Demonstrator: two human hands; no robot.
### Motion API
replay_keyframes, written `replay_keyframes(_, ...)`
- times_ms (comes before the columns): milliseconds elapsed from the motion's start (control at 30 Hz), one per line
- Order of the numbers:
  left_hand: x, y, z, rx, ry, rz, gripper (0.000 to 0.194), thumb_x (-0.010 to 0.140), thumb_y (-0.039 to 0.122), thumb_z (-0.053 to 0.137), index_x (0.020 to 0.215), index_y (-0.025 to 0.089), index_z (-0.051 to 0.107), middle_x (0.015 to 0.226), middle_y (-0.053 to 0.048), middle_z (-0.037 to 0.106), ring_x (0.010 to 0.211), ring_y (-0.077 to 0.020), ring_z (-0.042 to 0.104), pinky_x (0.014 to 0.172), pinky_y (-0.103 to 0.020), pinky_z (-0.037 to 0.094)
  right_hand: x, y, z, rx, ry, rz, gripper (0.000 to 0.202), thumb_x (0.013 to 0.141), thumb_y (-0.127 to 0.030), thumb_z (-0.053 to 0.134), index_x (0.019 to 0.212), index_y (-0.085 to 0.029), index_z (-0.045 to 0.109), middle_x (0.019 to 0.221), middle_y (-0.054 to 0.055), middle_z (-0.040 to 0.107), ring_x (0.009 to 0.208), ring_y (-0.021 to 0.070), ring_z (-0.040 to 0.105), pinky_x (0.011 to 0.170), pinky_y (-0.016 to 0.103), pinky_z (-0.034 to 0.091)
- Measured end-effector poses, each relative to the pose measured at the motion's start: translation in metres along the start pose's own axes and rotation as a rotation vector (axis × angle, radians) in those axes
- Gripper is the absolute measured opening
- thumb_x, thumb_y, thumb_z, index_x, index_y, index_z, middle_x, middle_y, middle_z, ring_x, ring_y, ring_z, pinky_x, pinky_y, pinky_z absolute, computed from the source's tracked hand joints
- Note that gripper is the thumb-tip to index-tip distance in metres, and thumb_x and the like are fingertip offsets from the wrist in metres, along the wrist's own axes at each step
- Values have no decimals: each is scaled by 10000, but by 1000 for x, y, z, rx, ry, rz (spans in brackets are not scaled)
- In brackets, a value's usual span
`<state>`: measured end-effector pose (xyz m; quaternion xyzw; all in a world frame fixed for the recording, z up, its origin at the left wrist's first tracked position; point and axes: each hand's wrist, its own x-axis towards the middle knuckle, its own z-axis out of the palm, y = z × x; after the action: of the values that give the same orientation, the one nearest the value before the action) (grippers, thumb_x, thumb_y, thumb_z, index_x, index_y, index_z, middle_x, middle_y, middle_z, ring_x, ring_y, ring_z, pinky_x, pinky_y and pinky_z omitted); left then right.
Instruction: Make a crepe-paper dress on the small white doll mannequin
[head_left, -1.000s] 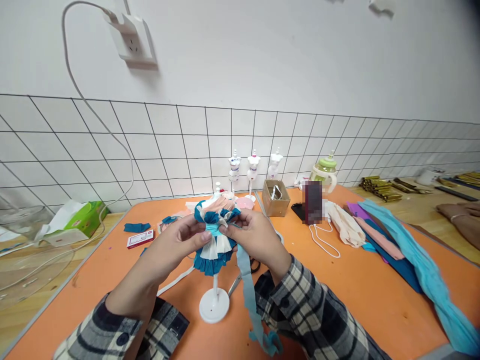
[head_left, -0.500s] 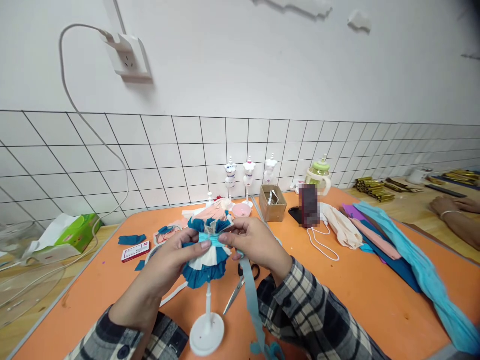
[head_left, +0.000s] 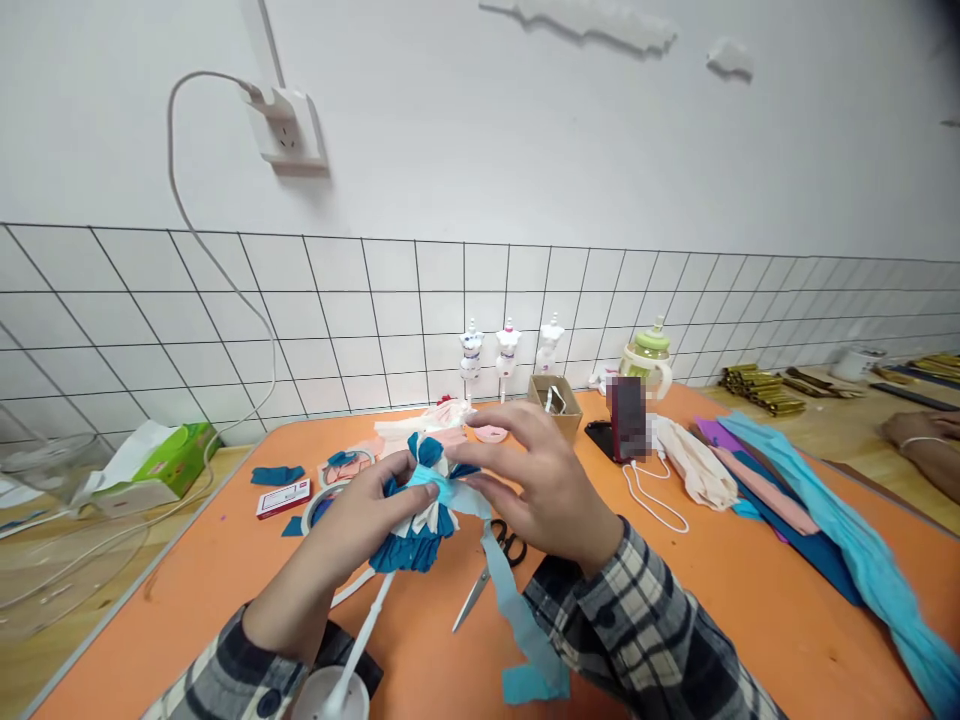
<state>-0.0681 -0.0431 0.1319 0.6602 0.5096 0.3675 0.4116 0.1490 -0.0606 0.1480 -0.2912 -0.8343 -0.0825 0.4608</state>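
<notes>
My left hand (head_left: 360, 525) is closed around a small dress form wearing a ruffled blue and white crepe-paper dress (head_left: 412, 552), its thumb pressing on the light blue waist band. The form leans on its white stand (head_left: 365, 632), with the base tipped toward me. Beside the dress, my right hand (head_left: 544, 480) has its fingers spread, the fingertips close to the bodice; whether they touch it I cannot tell. From the waist a light blue crepe-paper strip (head_left: 517, 610) hangs down to the table. Scissors (head_left: 475, 598) lie behind the strip.
Three white dress forms (head_left: 508, 350) stand by the wall near a cardboard box (head_left: 570, 410). A phone (head_left: 628, 420) and a green-lidded bottle (head_left: 649, 355) are on the right, before crepe-paper rolls (head_left: 817, 510). Tape rolls (head_left: 311, 510) lie left. Another person's hand (head_left: 926, 440) rests far right.
The dress form has tilted, its base swinging left and toward me. My right hand's fingers have opened from a pinch at the waist and lifted, and the strip hangs lower.
</notes>
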Motion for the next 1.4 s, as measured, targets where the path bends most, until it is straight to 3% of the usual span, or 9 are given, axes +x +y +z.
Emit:
replay_keyframes(67, 0, -1, 1, 97, -37, 32, 279, 778, 474, 655, 791, 215, 553, 754, 32, 529, 738, -187, 532, 635, -280, 425, 0, -2, 3, -55, -43, -93, 254, 944, -171, 538, 1140, -270, 668, 1275, 58, 593, 1198, 212, 503, 1030, 419, 422)
replay_keyframes(200, -1, 0, 3, 244, -62, 34, 320, 774, 499, 639, 746, 218, 490, 699, 48, 465, 689, -171, 475, 593, -267, 381, -2, -1, 12, -177, -63, -67, 160, 956, -219, 547, 1002, -243, 697, 1255, 47, 624, 1193, 227, 502, 996, 418, 420)
replay_keyframes(333, -4, 4, 7, 359, -83, 48, 314, 762, 490, 643, 768, 220, 484, 700, 49, 501, 685, -175, 495, 589, -268, 369, -5, 1, 15, -250, -64, -93, 158, 955, -206, 548, 876, -224, 684, 1193, 24, 662, 1144, 223, 528, 961, 413, 404)
replay_keyframes(500, -8, 5, 14, 529, -37, 81, 280, 753, 461, 649, 831, 219, 533, 711, 36, 576, 685, -196, 542, 594, -283, 367, -7, 2, 16, -278, -129, -132, 146, 965, -219, 539, 877, -213, 656, 1137, 18, 676, 1091, 213, 546, 944, 395, 383)
replay_keyframes(700, -7, 0, 17, 585, -96, 122, 325, 734, 484, 674, 873, 216, 552, 762, 19, 610, 702, -209, 570, 596, -291, 380, -6, 5, 24, -265, -185, -31, 129, 951, -291, 569, 900, -201, 646, 1087, 44, 666, 1025, 227, 569, 882, 415, 387)
replay_keyframes(833, -5, 0, 16, 519, -84, 112, 324, 767, 512, 636, 870, 216, 556, 747, 25, 601, 702, -201, 566, 599, -283, 388, -5, 11, 24, -25, -115, 79, 121, 911, -333, 630, 916, -212, 624, 1006, 33, 666, 979, 210, 589, 880, 395, 418)
replay_keyframes(967, -5, 6, 13, 426, -102, 89, 328, 770, 521, 639, 856, 212, 573, 760, 26, 600, 705, -189, 563, 605, -268, 398, -3, 15, 11, 269, -10, 172, 145, 899, -345, 640, 979, -224, 633, 1094, 58, 642, 1069, 202, 588, 928, 367, 458)
replay_keyframes(1200, -6, 8, 8, 233, -107, 36, 327, 742, 515, 683, 770, 205, 583, 711, 25, 554, 674, -176, 538, 574, -256, 407, -6, 10, 8, 70, -24, 191, 77, 824, -231, 690, 870, -222, 627, 1188, 63, 593, 1129, 230, 542, 981, 412, 423)
replay_keyframes(1400, -4, 5, 7, 39, -129, 22, 349, 761, 527, 675, 894, 205, 647, 808, -12, 637, 756, -216, 604, 611, -280, 463, -5, 6, 9, 46, 3, 210, 98, 784, -137, 623, 836, -215, 591, 1280, 85, 547, 1212, 243, 506, 1005, 417, 415)
